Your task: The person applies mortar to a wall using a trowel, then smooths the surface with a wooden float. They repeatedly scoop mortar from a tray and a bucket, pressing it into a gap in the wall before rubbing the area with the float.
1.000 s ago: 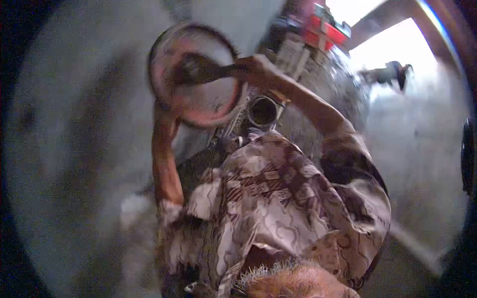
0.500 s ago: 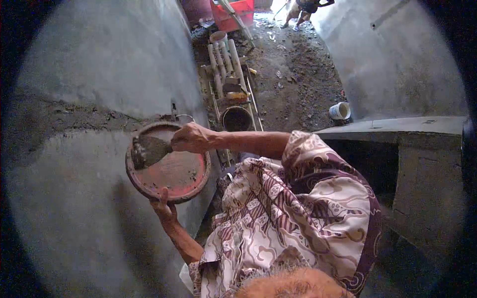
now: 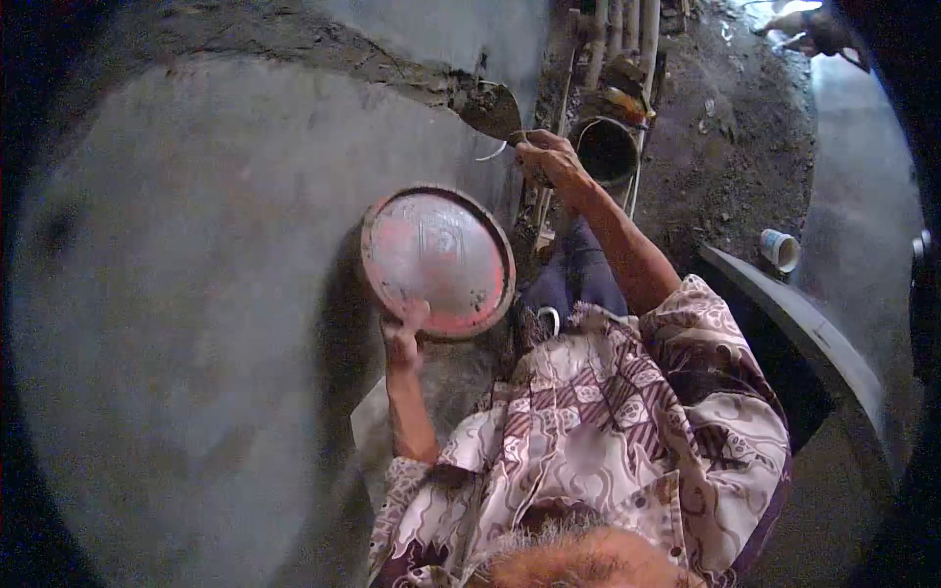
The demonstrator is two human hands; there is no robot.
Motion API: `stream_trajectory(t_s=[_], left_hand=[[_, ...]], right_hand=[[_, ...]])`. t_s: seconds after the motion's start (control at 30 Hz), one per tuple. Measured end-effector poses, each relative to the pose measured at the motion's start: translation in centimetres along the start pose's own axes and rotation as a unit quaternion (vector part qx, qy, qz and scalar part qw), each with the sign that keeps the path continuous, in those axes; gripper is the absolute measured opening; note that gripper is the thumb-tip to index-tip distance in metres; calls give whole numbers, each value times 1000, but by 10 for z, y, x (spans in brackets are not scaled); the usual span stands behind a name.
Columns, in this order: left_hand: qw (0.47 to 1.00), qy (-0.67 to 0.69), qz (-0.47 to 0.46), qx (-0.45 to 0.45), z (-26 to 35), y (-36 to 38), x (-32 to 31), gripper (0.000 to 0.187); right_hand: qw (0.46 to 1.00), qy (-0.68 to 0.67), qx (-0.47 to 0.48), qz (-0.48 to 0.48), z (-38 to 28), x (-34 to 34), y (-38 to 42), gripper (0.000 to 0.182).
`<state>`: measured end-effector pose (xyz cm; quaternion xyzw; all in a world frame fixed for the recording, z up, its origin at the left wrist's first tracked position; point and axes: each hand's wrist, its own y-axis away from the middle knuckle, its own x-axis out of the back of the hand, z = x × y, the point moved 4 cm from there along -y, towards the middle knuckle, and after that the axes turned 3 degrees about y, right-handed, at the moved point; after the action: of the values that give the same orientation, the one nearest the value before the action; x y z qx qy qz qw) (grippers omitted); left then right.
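My left hand (image 3: 404, 338) grips a round, reddish bucket lid (image 3: 441, 257) by its lower edge, thumb over the rim. The lid's face is smeared, with a few dark crumbs near the lower right. Closed around the handle of a trowel, my right hand (image 3: 551, 159) is up and to the right of the lid. The flat trowel blade (image 3: 493, 110) lies against the grey wall (image 3: 225, 196), at the end of a rough, dark mortar band (image 3: 392, 71). A pale curved strip (image 3: 492, 152) sticks out just below the blade.
A dark bucket (image 3: 608, 157) stands beyond my right hand, with long pipes (image 3: 616, 29) behind it. Rubble covers the floor (image 3: 730, 147). A white bucket (image 3: 779, 251) lies tipped near a curved slab edge (image 3: 814, 328). Another person (image 3: 818, 31) is at the far top right.
My right hand has moved the trowel from the lid to the wall's mortar band. The dark lump on the lid is gone. The view has shifted, and the lid appears farther right and lower.
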<state>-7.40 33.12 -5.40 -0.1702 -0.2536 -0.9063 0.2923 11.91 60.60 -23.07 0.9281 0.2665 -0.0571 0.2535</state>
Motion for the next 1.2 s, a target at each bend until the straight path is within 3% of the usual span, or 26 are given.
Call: stream_trajectory(t_s=[0.1,0.17,0.23,0.27,0.3,0.37,0.43,0.47,0.53,0.57,0.6,0.63,0.67,0.73,0.77,0.8,0.87,0.9,0.93,0.97,1.03,1.07,1.1,1.13,1.17,1.2], left_hand=[[995,102,-20,-2,-19,-5,15,49],[987,154,0,39,-13,4,13,53],[973,215,19,78,-21,21,20,57],[977,169,4,129,-22,58,40,63],[973,120,-6,195,-35,62,45,69],[979,160,16,128,-14,69,37,72],[997,23,-48,62,-50,89,59,71],[996,24,-48,68,-60,103,64,71],[975,148,39,160,-79,131,76,73],[974,146,44,166,-94,150,98,73],[988,-57,-103,96,-109,170,119,74],[935,-255,-245,28,-113,187,121,75],[985,-90,-48,139,-72,190,96,73],[976,-158,-69,132,-47,188,81,72],[963,-229,-90,111,-40,183,74,72],[944,-295,-112,93,-34,181,65,71],[884,-432,-168,65,-6,194,67,70],[886,-427,-169,65,7,185,57,70],[974,-103,-28,200,11,167,44,66],[913,235,111,313,8,165,36,61],[909,243,122,317,29,153,22,59],[905,245,133,320,34,152,21,58],[905,245,134,322,21,158,31,58],[980,55,2,192,4,161,44,55],[981,-138,-131,48,-1,167,44,51],[980,-139,-132,52,9,166,37,51]], right_hand=[[998,27,34,54,-11,29,-12,34],[980,-146,-37,129,3,51,-35,28],[958,-172,-38,226,-16,82,-26,21],[962,-164,60,209,-41,99,4,24],[947,-209,75,232,-40,120,12,26],[938,-221,94,250,-46,155,25,27],[886,-148,187,397,-59,179,39,28],[888,-145,183,397,-62,174,41,28],[796,77,180,573,-77,156,53,31],[789,117,181,576,-55,147,39,28],[781,158,185,575,-22,136,17,25],[767,107,178,607,0,112,-19,12],[854,17,150,498,37,85,-74,13],[953,-137,7,271,109,22,-177,19],[932,21,176,316,16,-2,-143,17],[844,181,320,390,-88,-33,-96,16],[850,165,301,399,-101,-27,-83,19],[847,142,305,411,-110,-20,-82,22],[899,96,196,380,-102,-13,-82,28],[898,103,201,378,-88,-10,-84,28],[936,25,-22,349,-11,11,-127,32],[939,55,45,337,32,15,-153,34],[939,56,43,335,29,12,-156,34],[946,88,37,309,19,1,-162,30],[951,119,30,283,15,-14,-168,27],[945,80,87,305,10,-29,-177,25]])
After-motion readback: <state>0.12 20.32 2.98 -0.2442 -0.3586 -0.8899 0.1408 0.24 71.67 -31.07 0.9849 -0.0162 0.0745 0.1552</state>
